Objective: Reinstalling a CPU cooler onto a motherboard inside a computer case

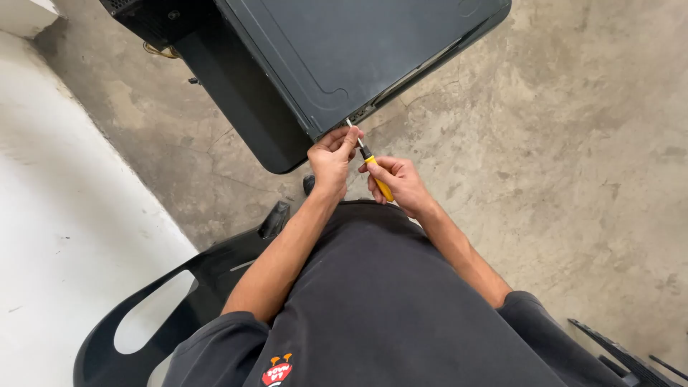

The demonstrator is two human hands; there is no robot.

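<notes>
Right hand [400,185] gripping yellow-handled screwdriver [374,170], left hand [332,159] pinching its tip at black casing [344,50].

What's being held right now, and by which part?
The right hand grips a screwdriver by its yellow handle; the left hand pinches its metal shaft near the tip.

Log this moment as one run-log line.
left hand: fingers steady shaft at tip | right hand: grips yellow-handled screwdriver | tip at corner edge of dark metal case | concrete floor
</notes>
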